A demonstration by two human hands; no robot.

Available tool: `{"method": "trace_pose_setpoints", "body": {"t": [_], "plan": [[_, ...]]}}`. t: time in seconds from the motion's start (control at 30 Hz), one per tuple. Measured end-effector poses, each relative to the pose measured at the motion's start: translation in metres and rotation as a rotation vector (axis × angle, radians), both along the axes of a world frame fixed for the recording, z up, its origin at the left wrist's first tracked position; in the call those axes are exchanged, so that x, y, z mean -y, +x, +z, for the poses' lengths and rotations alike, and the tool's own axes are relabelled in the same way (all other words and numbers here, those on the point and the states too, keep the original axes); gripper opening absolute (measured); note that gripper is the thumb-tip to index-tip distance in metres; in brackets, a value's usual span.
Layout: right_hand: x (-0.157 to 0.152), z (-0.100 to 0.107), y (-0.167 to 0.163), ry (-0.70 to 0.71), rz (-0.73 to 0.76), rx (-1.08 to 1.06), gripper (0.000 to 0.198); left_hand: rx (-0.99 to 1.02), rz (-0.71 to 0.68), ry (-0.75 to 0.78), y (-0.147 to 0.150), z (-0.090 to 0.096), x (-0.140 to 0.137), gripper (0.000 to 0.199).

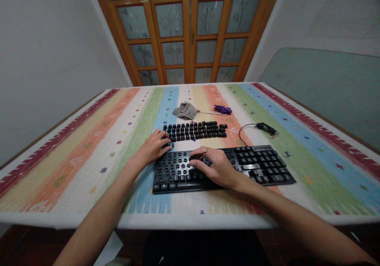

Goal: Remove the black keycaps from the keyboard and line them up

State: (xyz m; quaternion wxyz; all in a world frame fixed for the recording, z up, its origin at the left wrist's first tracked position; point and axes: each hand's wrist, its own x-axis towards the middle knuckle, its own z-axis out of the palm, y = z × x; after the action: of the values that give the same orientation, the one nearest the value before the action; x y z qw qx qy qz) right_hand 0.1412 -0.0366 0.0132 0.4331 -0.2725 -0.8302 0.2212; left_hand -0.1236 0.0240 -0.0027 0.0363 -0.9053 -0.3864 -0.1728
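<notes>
A black keyboard (190, 186) lies near the front of the table, with many keycaps off its left and middle parts and bare key stems showing. My right hand (215, 164) is over its middle, thumb and fingers pinched together. Something dark with a thin golden-orange wire shows at those fingertips; I cannot make out its kind. At the keyboard's upper left corner, my left hand (154, 144) has thumb and fingers closed about a dark keycap (170, 145). Just beyond the keyboard, loose black keycaps (196, 130) lie in several rows on the cloth.
Behind the keycaps lie a crumpled grey cloth (185, 111), a thin rod (209, 113) and a bunched purple cloth (222, 109). The keyboard's bundled cable (266, 128) rests at the right. A striped tablecloth (89, 155) covers the table; wood-framed glass doors (190, 32) stand beyond.
</notes>
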Motion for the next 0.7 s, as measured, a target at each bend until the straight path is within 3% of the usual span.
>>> {"method": "trace_pose_setpoints", "body": {"t": [0.7], "plan": [[0.0009, -0.0029, 0.0, -0.032, 0.027, 0.034, 0.021, 0.078, -0.007, -0.049, -0.0025, -0.0034, -0.0056, 0.009]]}}
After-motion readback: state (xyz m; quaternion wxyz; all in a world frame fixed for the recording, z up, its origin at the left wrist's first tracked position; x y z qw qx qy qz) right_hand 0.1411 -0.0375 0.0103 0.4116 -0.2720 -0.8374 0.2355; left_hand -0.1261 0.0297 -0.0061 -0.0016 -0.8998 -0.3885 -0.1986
